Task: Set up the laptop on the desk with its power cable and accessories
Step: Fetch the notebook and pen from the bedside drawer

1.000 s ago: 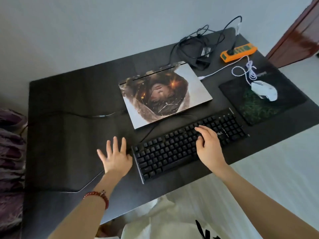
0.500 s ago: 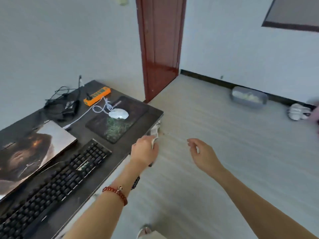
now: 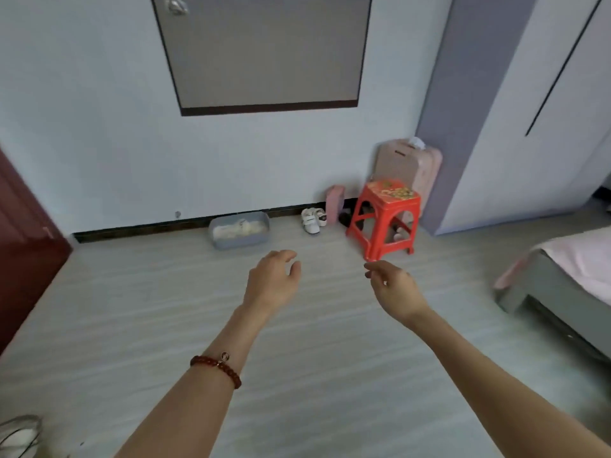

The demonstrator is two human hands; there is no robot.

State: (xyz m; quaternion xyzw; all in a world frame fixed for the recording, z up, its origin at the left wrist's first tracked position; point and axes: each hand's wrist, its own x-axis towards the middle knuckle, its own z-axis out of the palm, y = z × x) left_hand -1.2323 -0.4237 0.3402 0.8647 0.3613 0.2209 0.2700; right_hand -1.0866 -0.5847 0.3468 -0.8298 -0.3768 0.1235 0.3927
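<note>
While both arms reach forward, left hand [image 3: 271, 281] loosely curled, empty, right hand [image 3: 393, 287] relaxed, empty.

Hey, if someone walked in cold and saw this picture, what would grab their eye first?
Probably the bright red stool against the far wall, right of centre, with a pink suitcase behind it. Next, the two bare hands held out over the floor, left hand and right hand, both empty with loosely curled fingers.

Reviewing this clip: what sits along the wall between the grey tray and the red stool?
In the head view, a pair of white shoes lies on the floor between the grey tray and the red stool, with a small pink object just behind them against the wall.
</note>
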